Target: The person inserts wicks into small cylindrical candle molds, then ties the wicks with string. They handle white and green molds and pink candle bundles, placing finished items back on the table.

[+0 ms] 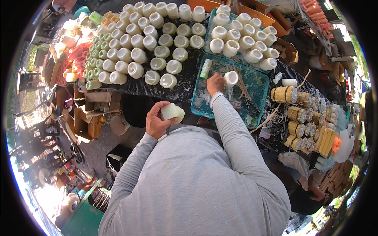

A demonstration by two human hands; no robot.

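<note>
My left hand (156, 120) is wrapped round a pale, cream-white wax candle (172, 113), held just in front of my body. My right hand (215, 83) is over a teal tray (197, 101), its fingers drawn together and pointing down; whatever lies between them is too small to make out. Just right of that hand a white candle (231, 78) with a hollowed top stands in the tray. A narrow white-and-green candle (206, 69) leans near the tray's far left corner. Thin straw-coloured strands (245, 89) lie along the tray's middle.
Rows of pale candles (136, 70) cover the black-sheeted table ahead and left. Behind my tray, a second teal tray (208, 31) holds several more. Bundled yellowish cylinders (284, 94) are stacked at right. Cardboard boxes (87, 122) stand below left. A person (311, 198) is at lower right.
</note>
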